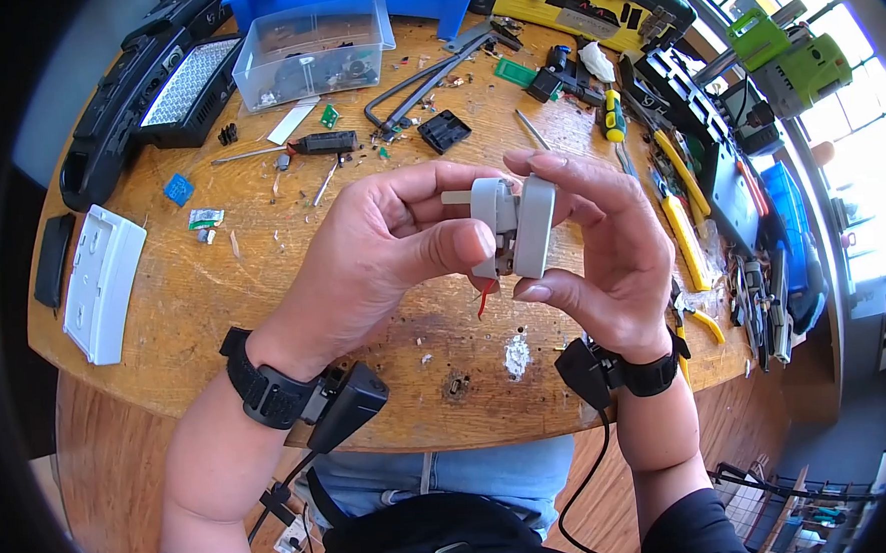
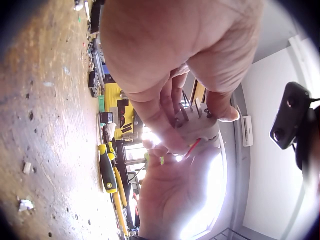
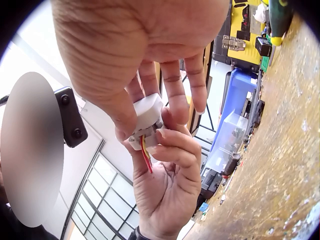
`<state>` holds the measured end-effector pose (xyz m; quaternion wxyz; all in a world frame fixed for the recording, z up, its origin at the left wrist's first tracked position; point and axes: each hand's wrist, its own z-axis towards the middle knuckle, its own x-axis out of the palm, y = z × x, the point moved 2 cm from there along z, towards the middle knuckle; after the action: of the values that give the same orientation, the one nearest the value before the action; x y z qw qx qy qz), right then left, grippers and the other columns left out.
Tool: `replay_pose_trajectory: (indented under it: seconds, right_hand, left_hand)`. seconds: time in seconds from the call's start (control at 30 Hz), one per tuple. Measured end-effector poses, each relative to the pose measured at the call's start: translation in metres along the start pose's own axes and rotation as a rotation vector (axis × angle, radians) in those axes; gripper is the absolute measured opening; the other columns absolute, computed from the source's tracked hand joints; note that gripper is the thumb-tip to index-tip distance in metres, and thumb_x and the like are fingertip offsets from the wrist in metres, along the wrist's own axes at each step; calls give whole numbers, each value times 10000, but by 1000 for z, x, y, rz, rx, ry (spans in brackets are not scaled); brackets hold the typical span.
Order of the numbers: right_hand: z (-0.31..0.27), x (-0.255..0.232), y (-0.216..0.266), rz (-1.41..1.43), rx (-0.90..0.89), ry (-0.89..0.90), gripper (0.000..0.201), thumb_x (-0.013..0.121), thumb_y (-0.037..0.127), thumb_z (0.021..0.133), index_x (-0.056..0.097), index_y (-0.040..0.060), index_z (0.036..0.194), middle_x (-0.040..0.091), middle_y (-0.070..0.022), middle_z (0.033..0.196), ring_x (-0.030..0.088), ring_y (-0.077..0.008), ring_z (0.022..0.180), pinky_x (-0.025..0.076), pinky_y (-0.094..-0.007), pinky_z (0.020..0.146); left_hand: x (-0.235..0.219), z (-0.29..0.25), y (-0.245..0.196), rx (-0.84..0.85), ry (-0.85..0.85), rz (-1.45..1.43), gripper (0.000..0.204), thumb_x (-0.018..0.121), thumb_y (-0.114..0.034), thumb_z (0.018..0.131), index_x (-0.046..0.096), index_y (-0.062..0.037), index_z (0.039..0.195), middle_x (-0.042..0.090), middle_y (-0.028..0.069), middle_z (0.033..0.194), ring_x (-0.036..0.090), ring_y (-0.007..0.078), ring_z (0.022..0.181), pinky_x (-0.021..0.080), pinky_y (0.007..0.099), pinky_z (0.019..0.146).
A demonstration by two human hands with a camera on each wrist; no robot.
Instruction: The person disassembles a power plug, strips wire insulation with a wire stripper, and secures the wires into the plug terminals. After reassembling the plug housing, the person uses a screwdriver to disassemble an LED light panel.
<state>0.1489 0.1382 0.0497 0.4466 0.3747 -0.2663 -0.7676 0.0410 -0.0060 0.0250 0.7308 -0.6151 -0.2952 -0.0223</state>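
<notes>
A white plug-like device in two parts is held up above the table between both hands. My left hand [image 1: 347, 251] pinches the inner part [image 1: 486, 206] between thumb and fingers; metal prongs [image 2: 183, 112] stick out of it in the left wrist view. The right hand [image 1: 617, 252] grips the rounded white cover [image 1: 534, 227] by its edges, thumb below and fingers above. The two parts sit close together with a narrow gap showing metal pieces. Short red and yellow wires [image 3: 145, 154] hang from the gap in the right wrist view.
On the wooden table [image 1: 214, 308] lie a screwdriver [image 1: 321, 143], a hex key [image 1: 394, 114], a black square part [image 1: 444, 130] and small scraps. A clear bin [image 1: 311, 58] stands at the back, a white panel [image 1: 103, 284] at left, and yellow-handled tools [image 1: 684, 239] at right.
</notes>
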Motion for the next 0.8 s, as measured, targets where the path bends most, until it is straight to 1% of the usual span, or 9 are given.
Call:
replay_pose_trajectory:
  seconds: [0.07, 0.2, 0.27, 0.4, 0.43, 0.5, 0.57, 0.63, 0.8]
  right_hand:
    - [0, 0, 0, 4, -2, 5, 636, 801, 82, 643, 516, 0, 1205, 562, -132, 1204, 587, -172, 875, 467, -283, 787]
    - [-1, 0, -3, 58, 10, 37, 640, 784, 76, 674, 473, -18, 1225, 545, -158, 1226, 581, -181, 956, 461, -288, 806]
    - [-1, 1, -2, 144, 51, 38, 631, 764, 80, 701, 451, -25, 1239, 532, -174, 1235, 568, -184, 987, 454, -294, 823]
    - [-2, 5, 1, 385, 186, 26, 611, 681, 141, 797, 377, -41, 1295, 491, -215, 1263, 524, -211, 1086, 423, -315, 892]
    - [-1, 6, 4, 386, 187, 30, 611, 681, 141, 797, 377, -41, 1295, 491, -215, 1263, 524, -211, 1086, 423, -315, 892]
    - [1, 7, 7, 495, 294, 5, 630, 613, 266, 853, 338, -48, 1326, 480, -216, 1271, 502, -233, 1132, 410, -325, 923]
    - [2, 5, 1, 494, 285, 39, 647, 583, 312, 867, 322, -49, 1336, 477, -213, 1275, 495, -241, 1144, 406, -332, 932]
    - [1, 5, -2, 497, 277, 72, 663, 524, 390, 891, 312, -48, 1341, 476, -205, 1276, 484, -249, 1160, 402, -348, 943]
    - [0, 6, -4, 548, 302, 43, 648, 530, 393, 883, 336, -40, 1324, 481, -210, 1265, 479, -253, 1166, 388, -357, 957]
  left_hand:
    - [1, 0, 1, 108, 29, -58, 524, 702, -266, 804, 520, 51, 1180, 636, 100, 975, 611, 118, 836, 516, 255, 715]
    - [0, 0, 0, 102, 31, -55, 529, 702, -271, 803, 518, 56, 1175, 637, 99, 963, 611, 114, 820, 515, 251, 711]
    - [0, -1, -3, -4, 1, 25, 722, 752, -459, 702, 514, 8, 1197, 618, 69, 1031, 597, 118, 933, 492, 256, 800]
    - [2, -1, -3, 11, -10, 42, 736, 746, -483, 699, 515, 12, 1192, 620, 74, 1029, 603, 123, 921, 497, 257, 791]
    - [3, -1, -3, 28, -8, 36, 740, 738, -497, 700, 517, 15, 1185, 623, 79, 1017, 610, 128, 903, 503, 260, 778]
    - [2, -1, -3, 47, -9, 28, 744, 731, -512, 701, 519, 18, 1179, 626, 85, 1004, 618, 133, 886, 509, 263, 764]
    - [0, 0, -3, 25, 43, 19, 756, 715, -540, 700, 522, 23, 1166, 632, 97, 975, 631, 146, 852, 522, 278, 745]
    - [1, -1, -2, 35, 29, 16, 761, 711, -547, 697, 522, 25, 1163, 633, 99, 965, 635, 149, 841, 527, 283, 738]
    - [1, -1, -2, 33, 28, -4, 773, 709, -550, 693, 518, 29, 1167, 634, 103, 957, 641, 156, 826, 539, 293, 723]
